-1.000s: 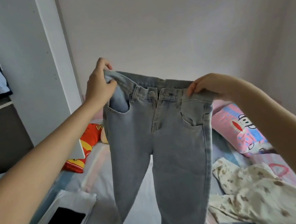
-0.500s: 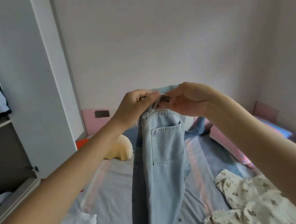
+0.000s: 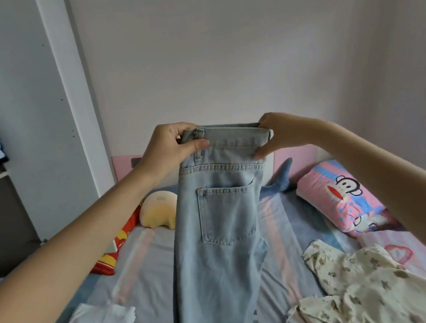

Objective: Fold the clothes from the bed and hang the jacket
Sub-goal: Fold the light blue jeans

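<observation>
Two hands hold one garment by its top edge. The left hand (image 3: 168, 148) grips the left end of the waistband (image 3: 232, 133), fingers curled over the top and thumb pressed on the near face. The right hand (image 3: 282, 134) pinches the right end between thumb and fingers. Neither is nearer than the other: they sit level, with the waistband stretched flat between them.

From there the jeans (image 3: 228, 255) hang straight down over the middle of the bed (image 3: 151, 275), long axis upright. The legs are stacked one on the other, so a single back pocket (image 3: 225, 214) faces the camera. The hems run out of view at the bottom, so whether they touch the bed cannot be told. The denim is pale blue, soft and lightly rumpled.

The lengthwise fold looks done; the next move is probably lowering the legs onto the bed and doubling them up toward the waistband.

On the bed's right side lies a crumpled cream floral garment (image 3: 363, 285), not yet folded, at its head end a pink cartoon pillow (image 3: 341, 197), and at its near left corner a white folded piece (image 3: 103, 321)
</observation>
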Tool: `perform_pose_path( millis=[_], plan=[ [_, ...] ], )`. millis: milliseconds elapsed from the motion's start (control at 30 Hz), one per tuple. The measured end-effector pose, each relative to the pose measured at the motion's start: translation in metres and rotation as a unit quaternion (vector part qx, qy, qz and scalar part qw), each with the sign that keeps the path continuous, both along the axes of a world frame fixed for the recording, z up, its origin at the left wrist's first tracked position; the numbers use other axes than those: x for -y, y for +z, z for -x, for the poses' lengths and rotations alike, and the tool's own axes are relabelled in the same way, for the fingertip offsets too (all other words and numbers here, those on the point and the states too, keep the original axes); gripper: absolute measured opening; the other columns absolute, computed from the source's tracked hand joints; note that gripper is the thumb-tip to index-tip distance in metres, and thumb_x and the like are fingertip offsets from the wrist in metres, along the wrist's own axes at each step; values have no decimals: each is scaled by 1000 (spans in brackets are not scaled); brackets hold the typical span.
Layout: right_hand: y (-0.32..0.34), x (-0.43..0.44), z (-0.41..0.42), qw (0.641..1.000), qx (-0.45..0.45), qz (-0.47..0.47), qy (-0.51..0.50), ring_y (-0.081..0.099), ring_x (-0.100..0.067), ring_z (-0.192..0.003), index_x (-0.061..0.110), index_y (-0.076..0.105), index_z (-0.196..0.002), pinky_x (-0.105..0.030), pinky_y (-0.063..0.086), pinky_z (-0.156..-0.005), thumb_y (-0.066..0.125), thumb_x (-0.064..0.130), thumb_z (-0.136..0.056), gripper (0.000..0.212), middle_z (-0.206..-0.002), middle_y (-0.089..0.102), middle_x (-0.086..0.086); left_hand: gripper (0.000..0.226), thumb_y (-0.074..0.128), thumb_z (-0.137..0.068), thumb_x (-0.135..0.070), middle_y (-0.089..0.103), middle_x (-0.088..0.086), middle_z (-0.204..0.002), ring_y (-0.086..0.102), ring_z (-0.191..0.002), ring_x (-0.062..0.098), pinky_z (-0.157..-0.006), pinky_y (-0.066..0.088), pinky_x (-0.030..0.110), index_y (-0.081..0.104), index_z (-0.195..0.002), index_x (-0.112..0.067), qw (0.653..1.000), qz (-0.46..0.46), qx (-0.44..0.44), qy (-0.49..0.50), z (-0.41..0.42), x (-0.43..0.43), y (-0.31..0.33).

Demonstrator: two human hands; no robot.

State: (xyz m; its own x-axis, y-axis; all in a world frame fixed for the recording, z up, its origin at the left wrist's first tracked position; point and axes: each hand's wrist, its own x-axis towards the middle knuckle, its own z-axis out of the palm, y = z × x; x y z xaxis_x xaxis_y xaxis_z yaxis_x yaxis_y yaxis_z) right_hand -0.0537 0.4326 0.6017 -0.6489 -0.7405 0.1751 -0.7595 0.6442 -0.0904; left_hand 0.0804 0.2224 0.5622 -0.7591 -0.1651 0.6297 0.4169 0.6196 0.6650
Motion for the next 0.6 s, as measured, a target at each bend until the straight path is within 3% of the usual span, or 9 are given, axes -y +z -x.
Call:
perform_pose_path(
  millis=[67, 133, 200, 267, 367, 433, 500, 600],
  plan=[
    [2, 4, -3, 998, -45, 28, 18, 61, -29, -85, 4, 69, -92, -36, 48, -76, 81, 40, -69, 45, -88, 67, -12, 26, 75, -77, -6, 68, -1, -88, 62, -74, -1, -71, 51, 14, 69, -102, -6, 999, 41, 13, 17, -1, 7, 4],
    [6, 8, -5, 991, -80, 88, 61, 58, -25, -74, 4, 66, -85, -34, 45, -69, 80, 33, -73, 34, -76, 64, -7, 32, 78, -74, -8, 66, 4, -91, 61, -81, 9, -75, 49, 23, 68, -103, -2, 992, 110, 8, 55, 0, 22, 12],
    [3, 12, -6, 977, -87, 161, 109, 51, -20, -65, 18, 59, -79, -31, 39, -60, 77, 24, -77, 19, -65, 54, 5, 35, 80, -72, -9, 61, 8, -97, 55, -88, 17, -80, 44, 28, 66, -103, -1, 980, 175, -11, 88, 3, 38, 18],
    [1, 18, -10, 973, -75, 177, 129, 49, -18, -60, 24, 54, -78, -30, 37, -58, 73, 15, -79, 21, -61, 50, 12, 36, 81, -70, -11, 61, 10, -99, 54, -90, 19, -80, 43, 29, 66, -101, -1, 977, 184, -3, 109, 6, 48, 16],
    [2, 22, -13, 978, -51, 137, 146, 59, -26, -64, 18, 54, -69, -35, 47, -63, 72, 15, -79, 20, -61, 56, 3, 31, 83, -69, -16, 63, 8, -89, 58, -81, 21, -73, 46, 33, 67, -93, -3, 979, 167, 26, 112, 2, 50, 10],
    [6, 17, -10, 972, -34, 157, 171, 56, -18, -60, 13, 58, -72, -31, 45, -60, 71, 21, -76, 16, -61, 55, 4, 21, 80, -73, -14, 61, 0, -80, 56, -73, 11, -69, 46, 30, 64, -87, -10, 984, 156, 8, 91, -6, 49, 12],
    [17, 15, -8, 956, 17, 197, 218, 49, -8, -60, 9, 60, -78, -27, 41, -56, 69, 23, -73, 17, -62, 54, 9, 19, 76, -77, -11, 55, -5, -74, 48, -65, 5, -64, 41, 26, 59, -82, -15, 986, 148, -15, 77, -11, 48, 26],
    [38, 12, -2, 916, 161, 264, 257, 48, -1, -56, 14, 53, -75, -16, 39, -49, 75, 3, -77, 25, -58, 52, 15, 18, 72, -79, -13, 51, 6, -76, 48, -69, 13, -63, 39, 28, 55, -84, -8, 996, 81, -15, 22, -12, 42, 50]
  ],
)
